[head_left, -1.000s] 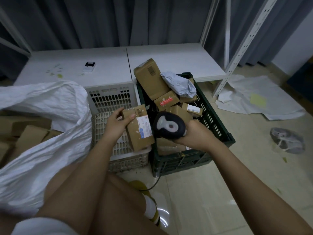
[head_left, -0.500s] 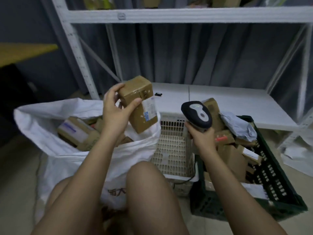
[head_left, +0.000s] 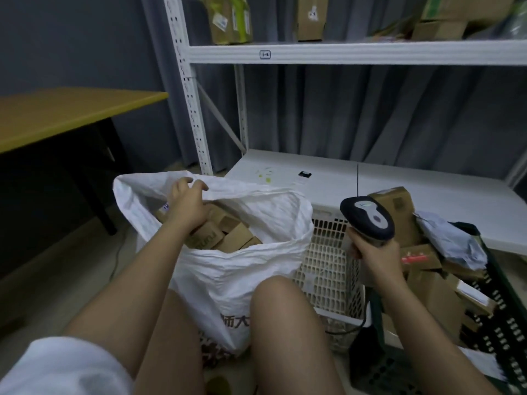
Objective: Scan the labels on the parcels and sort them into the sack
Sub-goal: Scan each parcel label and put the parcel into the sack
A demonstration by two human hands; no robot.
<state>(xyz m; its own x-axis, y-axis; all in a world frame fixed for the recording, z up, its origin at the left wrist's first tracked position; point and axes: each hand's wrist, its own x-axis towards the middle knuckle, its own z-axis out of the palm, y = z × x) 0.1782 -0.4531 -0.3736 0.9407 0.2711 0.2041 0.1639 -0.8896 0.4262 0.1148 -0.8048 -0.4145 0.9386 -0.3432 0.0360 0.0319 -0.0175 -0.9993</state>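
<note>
The white sack (head_left: 228,269) stands open between the person's knees, its thin woven plastic crumpled and its rim folded outward. Dark printed characters show low on its front, partly hidden by the right knee, so they cannot be read in full. Inside lie several brown cardboard parcels (head_left: 228,238) packed close together; one carries faint printed lettering on its side, too blurred to make out.

The left hand (head_left: 186,201) reaches over the mouth of the sack, fingers loosely bent above the far rim, holding nothing. Its grip is slack and open. The right hand (head_left: 373,252) has its grip closed round the handle of a black and grey scanner (head_left: 368,218), held upright beside the sack, head tilted toward it.

To the right, a dark green crate (head_left: 502,323) holds more cardboard parcels and a grey poly mailer (head_left: 450,240); one box there bears a red label, unreadable. A white slatted basket (head_left: 328,263) sits between sack and crate. The white shelf beam (head_left: 356,52) above carries a small tag that reads roughly "1-2".
</note>
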